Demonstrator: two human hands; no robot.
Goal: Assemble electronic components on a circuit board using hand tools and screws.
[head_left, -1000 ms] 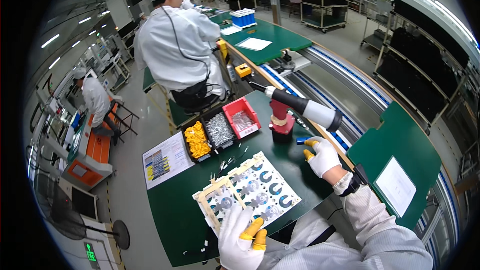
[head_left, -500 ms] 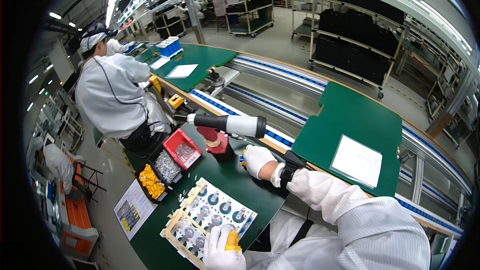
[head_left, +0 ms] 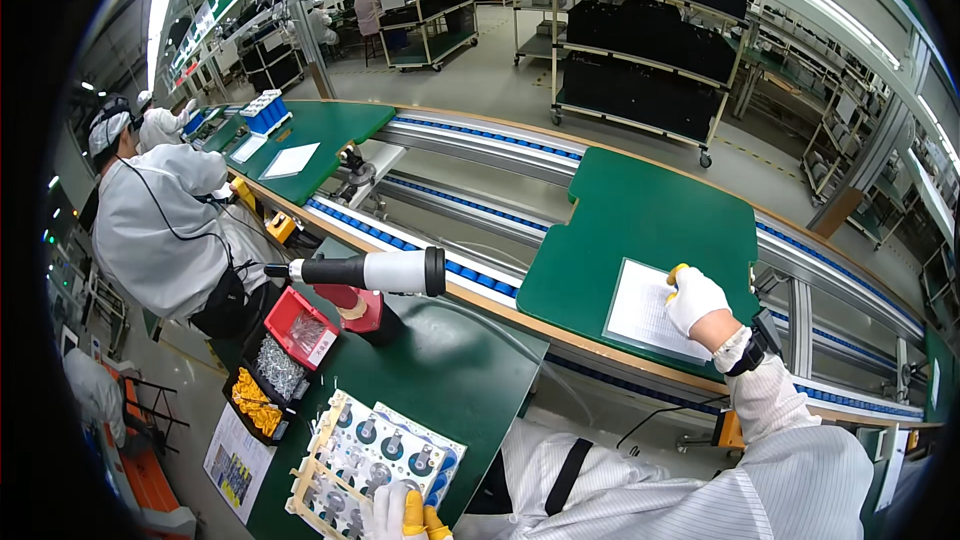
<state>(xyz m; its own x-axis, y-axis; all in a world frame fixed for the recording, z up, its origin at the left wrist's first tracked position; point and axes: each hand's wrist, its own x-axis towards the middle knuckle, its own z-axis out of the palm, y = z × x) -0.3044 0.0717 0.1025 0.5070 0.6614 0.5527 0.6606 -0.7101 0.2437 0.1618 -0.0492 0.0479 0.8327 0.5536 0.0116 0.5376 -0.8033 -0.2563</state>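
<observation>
My left hand (head_left: 405,515), in a white glove with yellow fingertips, lies on the near edge of a white panel with round dark-green and grey parts (head_left: 395,450). Its fingers stretch over the panel; the lower frame edge cuts the hand off. A cream frame (head_left: 318,465) surrounds part of the panel. Out to the right, my right hand (head_left: 697,305) is over a white paper sheet (head_left: 640,305) on a green board (head_left: 650,210). Its gloved fingers are curled, yellow tips together near the sheet's upper edge; anything held is hidden.
A black-and-white power driver (head_left: 375,271) lies above a red holder (head_left: 355,312). Left of it stand a red bin (head_left: 300,328), a bin of metal screws (head_left: 277,365) and a bin of yellow parts (head_left: 255,403). A roller conveyor (head_left: 470,285) runs behind. A co-worker (head_left: 165,220) sits at far left.
My right hand has moved right, from beside the power driver to the paper sheet. My left hand stays at the panel's near edge. The view has shifted right.
</observation>
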